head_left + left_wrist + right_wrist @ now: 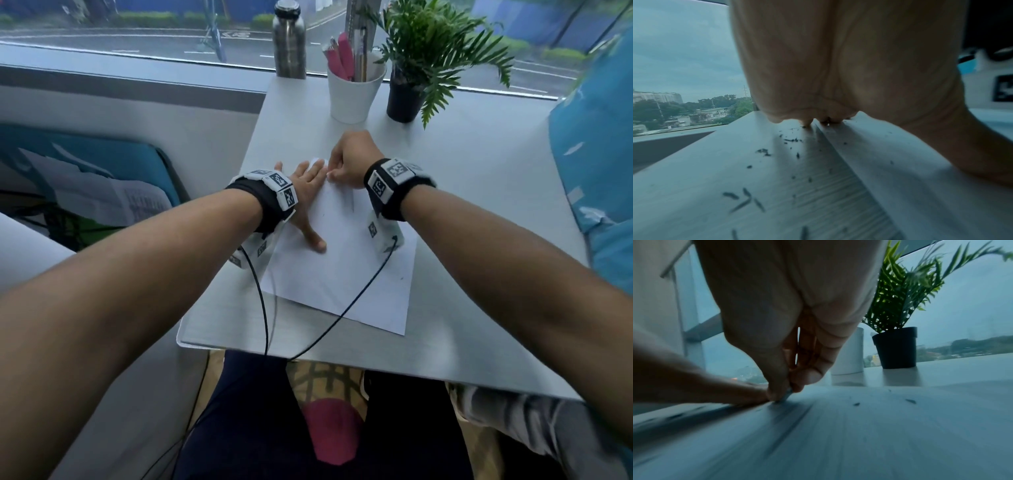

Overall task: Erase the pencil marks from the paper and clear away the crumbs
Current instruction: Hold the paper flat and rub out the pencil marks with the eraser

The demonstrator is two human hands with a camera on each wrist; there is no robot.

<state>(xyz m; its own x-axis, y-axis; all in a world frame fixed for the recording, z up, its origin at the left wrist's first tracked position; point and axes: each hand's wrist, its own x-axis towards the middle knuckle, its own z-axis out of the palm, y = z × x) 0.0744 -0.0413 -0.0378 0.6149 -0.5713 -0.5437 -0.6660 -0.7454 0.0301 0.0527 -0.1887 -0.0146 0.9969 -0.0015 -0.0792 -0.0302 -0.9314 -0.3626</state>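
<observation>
Here, left of centre, the left hand (305,192) presses flat, fingers straight, on the paper (346,274) mid-table (479,240). Just to its right, the right hand (352,161) pinches a small eraser (786,396) at the paper's far edge. Rubbing so near the edge could crumple it, scattering crumbs (764,151).

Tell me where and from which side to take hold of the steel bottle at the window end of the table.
Take the brushed steel water bottle around its straight cylindrical body, below the shoulder. It stands upright, so a sideways grip suits it. Come from its left: the white pen cup stands close on its right, and both hands are busy on the white paper sheet.
</observation>
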